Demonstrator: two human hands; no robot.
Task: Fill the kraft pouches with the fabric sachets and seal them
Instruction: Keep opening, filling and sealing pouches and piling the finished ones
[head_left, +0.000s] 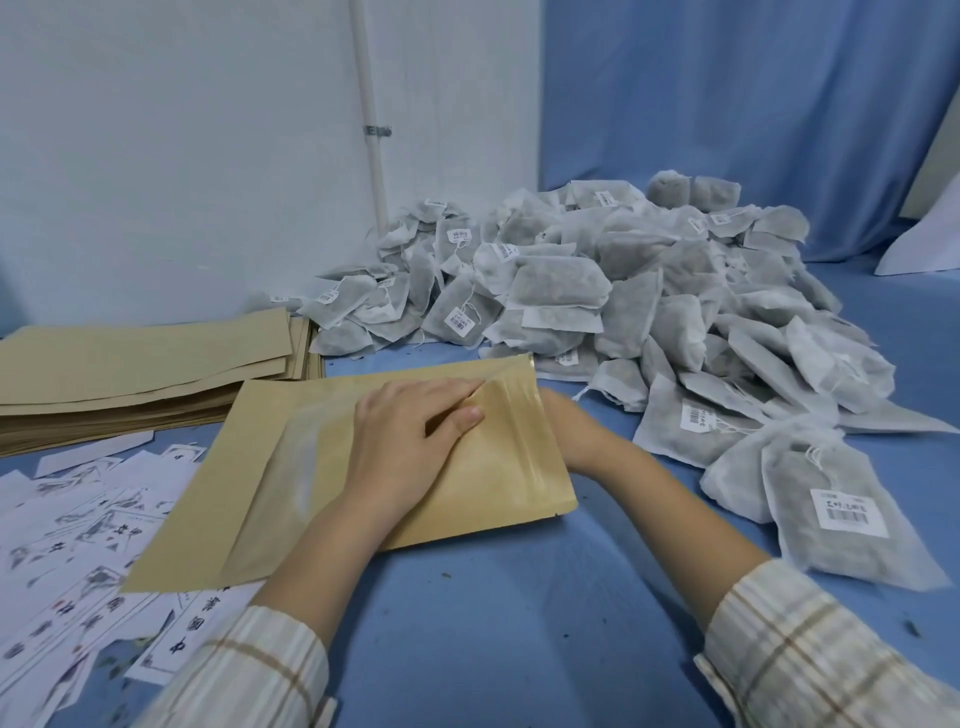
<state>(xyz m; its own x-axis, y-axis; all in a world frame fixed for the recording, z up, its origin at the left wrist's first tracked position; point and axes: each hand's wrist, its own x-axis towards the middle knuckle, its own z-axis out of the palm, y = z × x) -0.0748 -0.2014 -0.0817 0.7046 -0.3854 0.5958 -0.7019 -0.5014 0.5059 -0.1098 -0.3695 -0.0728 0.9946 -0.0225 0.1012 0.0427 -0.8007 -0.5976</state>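
A flat kraft pouch (291, 467) lies on the blue table in front of me, its mouth pointing right. My left hand (405, 447) rests on top of it, fingertips and thumb pinching the upper lip at the mouth. My right hand (566, 431) reaches into the mouth from the right; only its wrist and heel show, and the fingers are hidden inside. A big heap of grey-white fabric sachets (649, 291) with barcode labels spreads behind and to the right. One sachet (841, 499) lies closest, just right of my right forearm.
A stack of empty kraft pouches (130, 369) sits at the left, against the white wall. Printed paper labels (78, 519) are scattered at the near left, partly under the pouch. A white pipe (371, 130) runs up the wall. A blue curtain (727, 104) hangs behind the heap.
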